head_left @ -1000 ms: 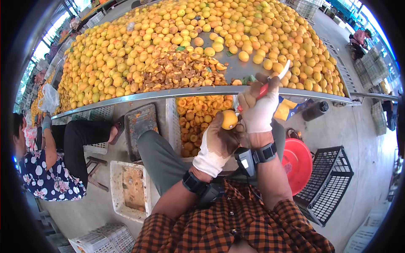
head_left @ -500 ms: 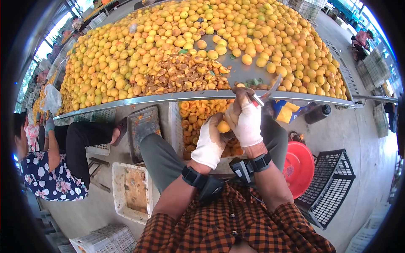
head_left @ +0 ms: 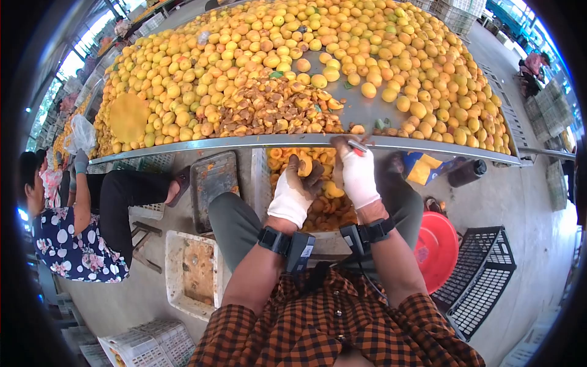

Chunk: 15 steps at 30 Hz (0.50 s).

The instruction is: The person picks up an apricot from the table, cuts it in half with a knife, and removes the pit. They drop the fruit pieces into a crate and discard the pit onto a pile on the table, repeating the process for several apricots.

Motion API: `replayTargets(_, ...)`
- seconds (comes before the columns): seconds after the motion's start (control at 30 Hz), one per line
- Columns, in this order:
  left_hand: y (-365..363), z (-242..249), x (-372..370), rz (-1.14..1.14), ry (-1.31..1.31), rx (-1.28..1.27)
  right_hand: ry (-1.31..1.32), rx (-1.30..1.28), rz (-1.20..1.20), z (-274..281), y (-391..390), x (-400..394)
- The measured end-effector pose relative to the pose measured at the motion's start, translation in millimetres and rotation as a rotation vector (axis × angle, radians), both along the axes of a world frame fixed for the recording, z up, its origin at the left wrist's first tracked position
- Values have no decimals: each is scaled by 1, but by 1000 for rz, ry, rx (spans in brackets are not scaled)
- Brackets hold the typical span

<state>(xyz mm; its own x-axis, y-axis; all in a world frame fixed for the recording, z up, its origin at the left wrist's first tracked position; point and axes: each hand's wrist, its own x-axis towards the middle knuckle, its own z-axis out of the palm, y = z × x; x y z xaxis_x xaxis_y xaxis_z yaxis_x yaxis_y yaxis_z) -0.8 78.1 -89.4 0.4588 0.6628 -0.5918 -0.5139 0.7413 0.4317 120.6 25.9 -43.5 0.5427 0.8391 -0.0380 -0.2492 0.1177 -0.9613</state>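
My left hand point(head_left: 296, 191), in a white glove with darkened fingers, holds a cut orange fruit half point(head_left: 305, 165) over a crate of fruit halves point(head_left: 260, 183). To its right my right hand point(head_left: 356, 174), gloved too, is closed around a knife point(head_left: 356, 147) with a red and silver handle, close under the table's metal edge point(head_left: 244, 144). The knife's blade is hard to make out. Behind the edge lies a heap of brownish fruit pieces point(head_left: 275, 107), with whole orange fruits point(head_left: 183, 85) piled around it.
A red basin point(head_left: 437, 251) and a black crate point(head_left: 477, 275) stand at the right. On the left are a dark tray point(head_left: 214, 189), a stained white tray point(head_left: 174, 275) and a seated person in a floral top point(head_left: 85, 251). A dark bottle point(head_left: 468, 174) lies beyond my right knee.
The hands have moved apart. The fruit in my left hand now shows as an open half, and my right hand with the knife has dropped slightly below the table edge.
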Motion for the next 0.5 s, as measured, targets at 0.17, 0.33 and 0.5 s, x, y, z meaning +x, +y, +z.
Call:
replayTargets(0.17,-21,10,2,30,118,21,-126,132,-250,-13,17,-6)
replayTargets(0.33,-27,7,0,85,-27,-66,-122,80,-388,4,12,-7)
replayTargets(0.5,-45,21,7,35,-264,-158,-194,242,-394,27,-2,-16)
